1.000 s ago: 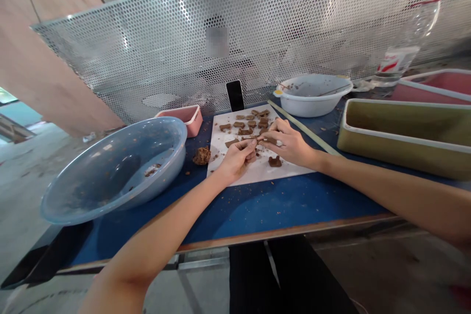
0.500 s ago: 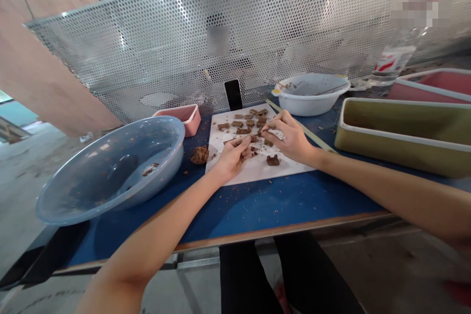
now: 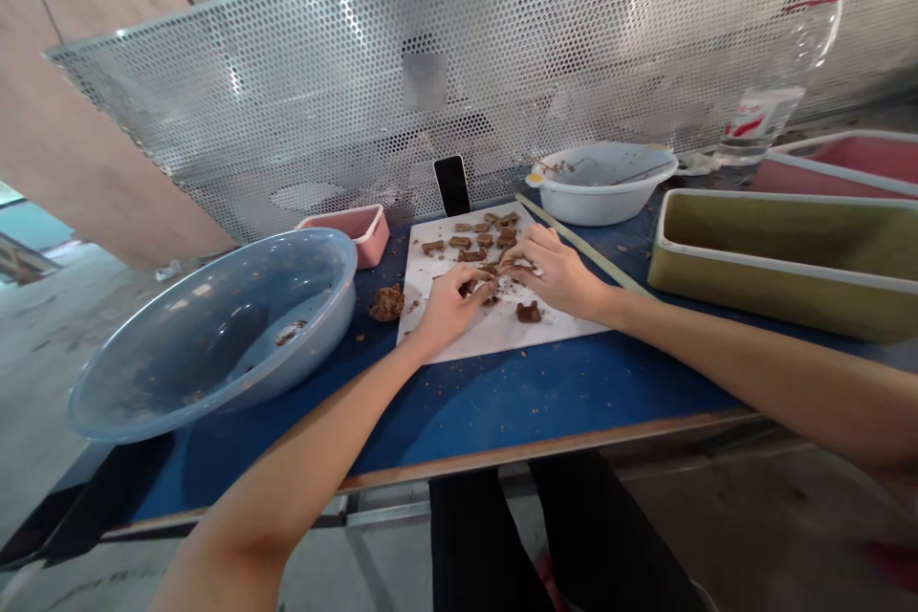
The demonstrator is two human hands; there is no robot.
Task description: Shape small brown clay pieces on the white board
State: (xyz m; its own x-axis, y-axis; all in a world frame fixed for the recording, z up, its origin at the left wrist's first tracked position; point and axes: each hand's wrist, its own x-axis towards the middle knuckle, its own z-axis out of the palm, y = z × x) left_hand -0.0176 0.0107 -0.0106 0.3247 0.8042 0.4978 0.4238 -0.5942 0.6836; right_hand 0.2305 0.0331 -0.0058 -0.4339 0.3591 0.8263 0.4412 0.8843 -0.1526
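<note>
My left hand is over the middle of a white board, its thumb and fingers closed around a small brown piece of clay. Close beside it, my right hand pinches at brown clay too; the fingers hide much of it. Several small clay shapes lie on the board beyond my hands. Nearer to me sits one dark brown clay piece with raised corners. Crumbs are scattered around. A rough brown clay lump rests by the board's left edge.
A large blue basin stands left, with a pink box behind it. A phone leans upright at the back. Rightward are a stick, a white basin, a green planter, a pink planter and a bottle.
My hands have come closer together over the board. The right hand has lowered a little, and the left hand's fingers have shifted forward toward it.
</note>
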